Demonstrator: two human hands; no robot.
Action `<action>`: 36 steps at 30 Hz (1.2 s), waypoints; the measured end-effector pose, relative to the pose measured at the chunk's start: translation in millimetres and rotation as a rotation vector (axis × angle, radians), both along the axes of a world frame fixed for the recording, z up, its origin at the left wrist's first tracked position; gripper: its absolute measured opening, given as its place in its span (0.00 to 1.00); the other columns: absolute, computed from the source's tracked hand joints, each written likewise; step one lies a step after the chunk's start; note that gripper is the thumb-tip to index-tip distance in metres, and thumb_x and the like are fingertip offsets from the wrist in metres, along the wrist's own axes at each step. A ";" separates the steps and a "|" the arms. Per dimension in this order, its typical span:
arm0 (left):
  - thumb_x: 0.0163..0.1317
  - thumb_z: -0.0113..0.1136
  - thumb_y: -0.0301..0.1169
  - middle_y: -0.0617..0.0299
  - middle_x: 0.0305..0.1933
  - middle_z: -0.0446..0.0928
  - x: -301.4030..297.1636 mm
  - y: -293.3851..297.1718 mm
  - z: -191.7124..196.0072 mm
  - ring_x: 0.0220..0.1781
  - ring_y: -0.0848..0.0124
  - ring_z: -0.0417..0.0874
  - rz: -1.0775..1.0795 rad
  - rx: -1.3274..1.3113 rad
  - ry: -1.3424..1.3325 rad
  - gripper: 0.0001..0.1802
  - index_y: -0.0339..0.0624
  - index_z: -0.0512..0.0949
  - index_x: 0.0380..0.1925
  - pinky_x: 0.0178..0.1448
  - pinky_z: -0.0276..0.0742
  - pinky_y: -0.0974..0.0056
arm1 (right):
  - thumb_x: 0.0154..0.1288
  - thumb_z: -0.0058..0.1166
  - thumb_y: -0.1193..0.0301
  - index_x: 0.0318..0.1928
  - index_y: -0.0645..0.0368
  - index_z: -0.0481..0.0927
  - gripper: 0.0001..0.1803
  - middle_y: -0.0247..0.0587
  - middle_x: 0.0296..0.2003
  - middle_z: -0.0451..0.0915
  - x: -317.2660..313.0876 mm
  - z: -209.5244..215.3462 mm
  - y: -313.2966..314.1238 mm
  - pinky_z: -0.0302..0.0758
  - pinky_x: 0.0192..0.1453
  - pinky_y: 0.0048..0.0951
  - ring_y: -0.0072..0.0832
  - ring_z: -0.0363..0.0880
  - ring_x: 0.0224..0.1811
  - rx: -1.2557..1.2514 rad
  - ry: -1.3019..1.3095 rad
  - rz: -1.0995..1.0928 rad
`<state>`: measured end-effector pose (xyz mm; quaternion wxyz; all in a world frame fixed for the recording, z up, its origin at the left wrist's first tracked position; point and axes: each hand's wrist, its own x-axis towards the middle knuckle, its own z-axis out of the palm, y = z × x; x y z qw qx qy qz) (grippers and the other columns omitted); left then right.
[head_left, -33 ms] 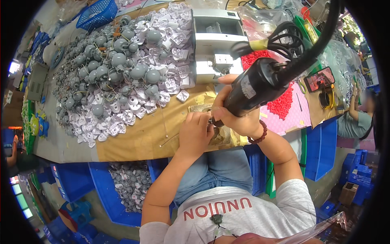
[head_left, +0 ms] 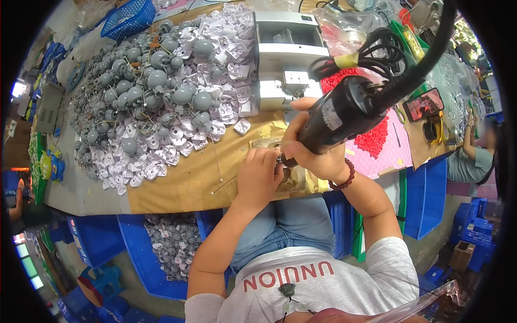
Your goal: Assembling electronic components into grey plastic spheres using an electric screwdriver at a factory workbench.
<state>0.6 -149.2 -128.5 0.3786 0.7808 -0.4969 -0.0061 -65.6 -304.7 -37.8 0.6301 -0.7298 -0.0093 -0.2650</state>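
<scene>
My right hand (head_left: 318,159) is wrapped round a black corded electric screwdriver (head_left: 336,116), tilted with its nose down toward my left hand. My left hand (head_left: 259,175) rests at a small tan block (head_left: 293,180) on the table. Its fingers are closed at the screwdriver's tip, and whatever they pinch is hidden under them. To their left lies a big heap of white plastic parts (head_left: 156,151) mixed with grey ball-shaped parts (head_left: 157,79) with thin wires. One white part (head_left: 242,126) sits apart, nearest my left hand.
Behind my hands stands a white machine (head_left: 285,59). Red small parts (head_left: 371,137) lie on a pink sheet at right, near a phone (head_left: 424,105). The screwdriver's cable (head_left: 377,51) loops above. Blue bins (head_left: 145,258) hang below the table edge; a blue basket (head_left: 128,20) stands far left.
The coiled cable has swung slightly to the right and the screwdriver has shifted a touch. My left hand stays in place.
</scene>
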 end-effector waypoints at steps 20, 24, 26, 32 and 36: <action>0.56 0.72 0.27 0.54 0.45 0.76 0.8 2.5 4.8 0.47 0.50 0.77 -0.030 -0.050 0.009 0.19 0.39 0.75 0.46 0.49 0.75 0.51 | 0.62 0.57 0.87 0.69 0.62 0.59 0.36 0.43 0.29 0.79 -0.9 2.2 -8.5 0.79 0.38 0.28 0.27 0.81 0.29 0.062 -0.011 0.008; 0.55 0.72 0.26 0.54 0.46 0.78 -0.2 2.3 5.4 0.47 0.51 0.78 -0.026 -0.040 0.019 0.21 0.39 0.76 0.48 0.50 0.76 0.52 | 0.57 0.62 0.88 0.64 0.69 0.67 0.33 0.33 0.30 0.80 2.5 6.9 -3.9 0.73 0.34 0.21 0.16 0.77 0.29 0.202 -0.085 -0.047; 0.54 0.72 0.25 0.54 0.46 0.79 -1.1 1.7 5.1 0.47 0.51 0.78 -0.015 -0.039 0.015 0.22 0.39 0.77 0.49 0.51 0.76 0.53 | 0.60 0.59 0.89 0.66 0.68 0.63 0.34 0.34 0.30 0.80 7.9 18.2 -15.3 0.76 0.32 0.24 0.20 0.78 0.27 0.195 -0.173 -0.070; 0.51 0.71 0.23 0.53 0.46 0.79 -2.3 -2.4 3.8 0.48 0.51 0.78 -0.004 -0.010 -0.013 0.23 0.39 0.78 0.49 0.52 0.77 0.53 | 0.65 0.62 0.84 0.62 0.67 0.65 0.27 0.37 0.29 0.83 75.9 87.3 -75.2 0.81 0.37 0.27 0.24 0.82 0.27 0.019 -0.689 -0.332; 0.51 0.71 0.23 0.52 0.46 0.79 -3.6 -0.2 7.6 0.48 0.50 0.78 -0.017 -0.012 -0.017 0.23 0.38 0.78 0.49 0.52 0.77 0.52 | 0.65 0.63 0.83 0.57 0.65 0.70 0.22 0.37 0.33 0.86 107.3 61.3 -114.9 0.81 0.46 0.24 0.21 0.84 0.34 -0.325 -0.449 -0.480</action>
